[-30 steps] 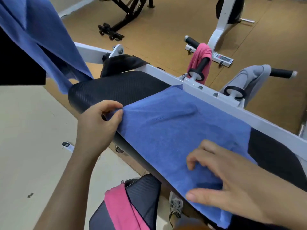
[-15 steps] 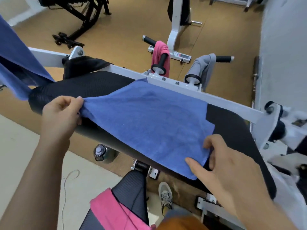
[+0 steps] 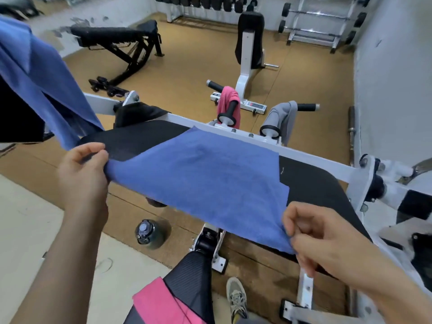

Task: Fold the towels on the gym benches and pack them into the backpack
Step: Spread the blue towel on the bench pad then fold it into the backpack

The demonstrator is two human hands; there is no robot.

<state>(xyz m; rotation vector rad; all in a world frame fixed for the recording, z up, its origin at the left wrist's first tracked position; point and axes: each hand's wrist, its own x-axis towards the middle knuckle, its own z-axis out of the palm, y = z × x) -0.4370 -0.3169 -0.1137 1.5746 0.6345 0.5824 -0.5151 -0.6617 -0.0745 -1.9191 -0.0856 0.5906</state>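
Observation:
A blue towel (image 3: 210,178) lies spread over the black padded bench (image 3: 313,183). My left hand (image 3: 81,174) pinches its near-left corner and holds it lifted off the pad. My right hand (image 3: 322,239) pinches the near-right corner at the bench's front edge. A pink towel (image 3: 230,101) hangs on a black roller behind the bench, and a grey towel (image 3: 282,115) hangs on the roller beside it. Another blue towel (image 3: 44,83) hangs at the upper left. The black backpack (image 3: 189,279) stands below with a pink towel (image 3: 161,305) showing in it.
A dark water bottle (image 3: 149,235) stands on the floor under the bench. My shoe (image 3: 237,298) is beside the white bench frame (image 3: 304,286). A black incline bench (image 3: 117,43) and a white machine (image 3: 247,50) stand farther back, with dumbbell racks (image 3: 322,22) along the wall.
My right hand went from flat on the towel to pinching its near-right corner. My left hand kept its corner and lifted it. The view has tilted up and widened.

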